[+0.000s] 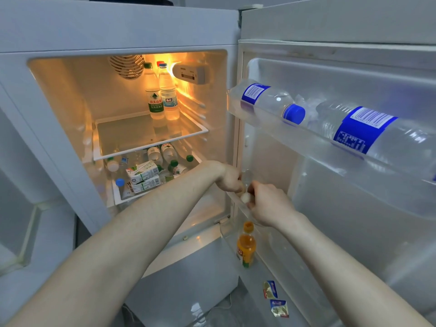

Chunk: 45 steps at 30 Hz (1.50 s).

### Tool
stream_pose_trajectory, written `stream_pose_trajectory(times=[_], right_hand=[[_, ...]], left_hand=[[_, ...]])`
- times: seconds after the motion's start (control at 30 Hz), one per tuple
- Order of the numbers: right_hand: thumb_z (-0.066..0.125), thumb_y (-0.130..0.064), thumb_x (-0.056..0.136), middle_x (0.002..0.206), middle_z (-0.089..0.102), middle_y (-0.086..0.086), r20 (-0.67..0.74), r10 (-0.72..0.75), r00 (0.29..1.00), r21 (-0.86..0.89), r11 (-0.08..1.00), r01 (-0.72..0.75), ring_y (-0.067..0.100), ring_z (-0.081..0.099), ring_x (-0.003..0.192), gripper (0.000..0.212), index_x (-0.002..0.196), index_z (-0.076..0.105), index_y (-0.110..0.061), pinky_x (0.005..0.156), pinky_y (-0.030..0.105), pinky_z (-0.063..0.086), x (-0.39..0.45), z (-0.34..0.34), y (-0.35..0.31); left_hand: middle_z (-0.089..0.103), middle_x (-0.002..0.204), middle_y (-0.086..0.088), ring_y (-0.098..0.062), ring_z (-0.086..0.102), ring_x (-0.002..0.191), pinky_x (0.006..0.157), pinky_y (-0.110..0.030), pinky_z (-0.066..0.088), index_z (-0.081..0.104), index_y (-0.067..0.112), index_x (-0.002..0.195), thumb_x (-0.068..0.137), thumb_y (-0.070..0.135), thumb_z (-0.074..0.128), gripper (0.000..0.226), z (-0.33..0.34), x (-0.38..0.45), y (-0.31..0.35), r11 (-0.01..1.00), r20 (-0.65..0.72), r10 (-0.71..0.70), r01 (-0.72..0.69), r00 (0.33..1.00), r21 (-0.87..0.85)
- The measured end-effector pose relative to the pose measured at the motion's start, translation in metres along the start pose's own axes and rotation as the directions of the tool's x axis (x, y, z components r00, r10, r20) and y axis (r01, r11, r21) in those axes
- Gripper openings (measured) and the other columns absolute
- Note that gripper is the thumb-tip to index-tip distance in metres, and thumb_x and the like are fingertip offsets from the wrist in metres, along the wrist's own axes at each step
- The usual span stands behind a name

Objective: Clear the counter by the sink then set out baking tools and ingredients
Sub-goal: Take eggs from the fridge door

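The fridge stands open, and both my hands reach to the door's middle shelf (238,204) near the hinge. My right hand (269,205) pinches a white egg (245,197) at its fingertips, just above the shelf rim. My left hand (230,178) is right beside it with its fingers curled. A pale rounded shape under them looks like a second egg (240,188). Two milk cartons (142,177) lie among small bottles in the fridge's lower compartment.
Two water bottles (161,100) stand on the glass shelf (132,133). Large blue-labelled bottles (271,100) lie in the door's top rack. An orange juice bottle (246,246) and two small packets (270,289) sit in the lower door shelf, below my right wrist.
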State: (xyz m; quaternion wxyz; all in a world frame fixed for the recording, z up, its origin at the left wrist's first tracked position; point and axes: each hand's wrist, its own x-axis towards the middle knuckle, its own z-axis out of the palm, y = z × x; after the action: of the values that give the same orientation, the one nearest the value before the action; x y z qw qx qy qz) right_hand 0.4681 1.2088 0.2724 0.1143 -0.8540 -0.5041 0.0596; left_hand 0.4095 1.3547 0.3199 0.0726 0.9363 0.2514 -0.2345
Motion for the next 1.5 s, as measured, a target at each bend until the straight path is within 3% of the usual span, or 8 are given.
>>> stream_pose_trajectory(times=[0.23,0.33,0.4,0.53,0.7,0.87,1.27,1.5], right_hand=[[0.058,-0.025,0.093,0.114,0.066,0.004,0.072,-0.027,0.997,0.032,0.999,0.024,0.029,0.063,0.101,0.03,0.123,0.055,-0.025,0.084,0.041,0.055,0.003,-0.004,-0.001],[0.055,-0.021,0.095,0.129,0.062,0.007,0.113,-0.066,0.991,0.023,0.998,0.063,0.029,0.059,0.118,0.041,0.136,0.057,-0.022,0.096,0.042,0.051,0.005,-0.005,-0.002],[0.055,-0.021,0.094,0.128,0.062,0.007,0.133,-0.055,0.99,0.036,0.998,0.051,0.027,0.058,0.117,0.037,0.131,0.059,-0.022,0.098,0.041,0.051,0.006,-0.004,-0.004],[0.051,-0.025,0.095,0.135,0.062,0.008,0.16,-0.027,0.987,0.097,0.995,0.012,0.028,0.058,0.122,0.04,0.135,0.056,-0.02,0.103,0.04,0.05,0.009,-0.004,-0.007],[0.048,-0.029,0.101,0.136,0.059,0.009,0.18,-0.023,0.983,0.097,0.995,0.005,0.028,0.057,0.122,0.037,0.135,0.055,-0.016,0.103,0.039,0.049,0.008,-0.002,-0.013],[0.048,-0.028,0.101,0.136,0.06,0.011,0.184,0.0,0.983,0.061,0.998,-0.012,0.029,0.058,0.121,0.038,0.135,0.06,-0.013,0.103,0.039,0.049,0.009,0.0,-0.017],[0.054,-0.023,0.097,0.129,0.052,0.009,0.069,0.104,0.992,0.115,0.987,-0.111,0.027,0.057,0.11,0.027,0.123,0.063,-0.017,0.084,0.036,0.047,0.003,0.004,-0.028],[0.051,-0.015,0.099,0.122,0.064,0.006,0.054,0.114,0.992,0.269,0.955,-0.124,0.024,0.059,0.107,0.03,0.127,0.059,-0.015,0.089,0.036,0.052,-0.009,0.001,-0.021]], left_hand=[[0.057,0.103,-0.004,-0.025,0.053,0.096,0.08,-0.033,0.039,0.056,0.014,0.102,0.102,0.037,0.045,0.025,0.004,-0.01,-0.022,0.969,-0.131,0.027,-0.059,0.991,-0.242],[0.059,0.116,-0.005,-0.025,0.055,0.108,0.091,-0.033,0.042,0.058,0.01,0.126,0.104,0.036,0.047,0.036,0.018,-0.014,-0.034,0.887,-0.2,0.0,-0.093,0.98,-0.453],[0.061,0.12,-0.008,-0.022,0.057,0.106,0.089,-0.031,0.047,0.052,0.008,0.14,0.105,0.031,0.049,0.042,0.031,-0.013,-0.039,0.748,-0.23,-0.028,-0.132,0.973,-0.65],[0.06,0.097,-0.007,-0.013,0.056,0.08,0.07,-0.022,0.048,0.05,0.01,0.135,0.106,0.01,0.046,0.029,0.049,-0.017,-0.035,0.353,-0.28,-0.092,-0.232,0.956,-0.907],[0.063,0.106,-0.016,-0.017,0.06,0.087,0.094,-0.028,0.053,0.049,0.007,0.142,0.103,-0.001,0.047,0.039,0.057,-0.025,-0.036,-0.054,-0.24,-0.111,-0.247,0.964,-0.968],[0.059,0.124,-0.018,-0.02,0.063,0.1,0.083,-0.022,0.057,0.051,0.007,0.14,0.102,-0.001,0.05,0.039,0.065,-0.04,-0.031,-0.331,-0.219,-0.103,-0.241,0.97,-0.912],[0.064,0.116,-0.013,-0.019,0.067,0.095,0.075,-0.019,0.059,0.055,0.006,0.137,0.1,0.01,0.06,0.038,0.089,-0.071,-0.033,-0.24,-0.248,-0.267,-0.314,0.931,-0.919],[0.063,0.114,-0.015,-0.019,0.067,0.09,0.073,-0.019,0.058,0.056,0.006,0.135,0.1,0.009,0.06,0.035,0.099,-0.095,-0.037,-0.222,-0.279,-0.319,-0.358,0.906,-0.907]])
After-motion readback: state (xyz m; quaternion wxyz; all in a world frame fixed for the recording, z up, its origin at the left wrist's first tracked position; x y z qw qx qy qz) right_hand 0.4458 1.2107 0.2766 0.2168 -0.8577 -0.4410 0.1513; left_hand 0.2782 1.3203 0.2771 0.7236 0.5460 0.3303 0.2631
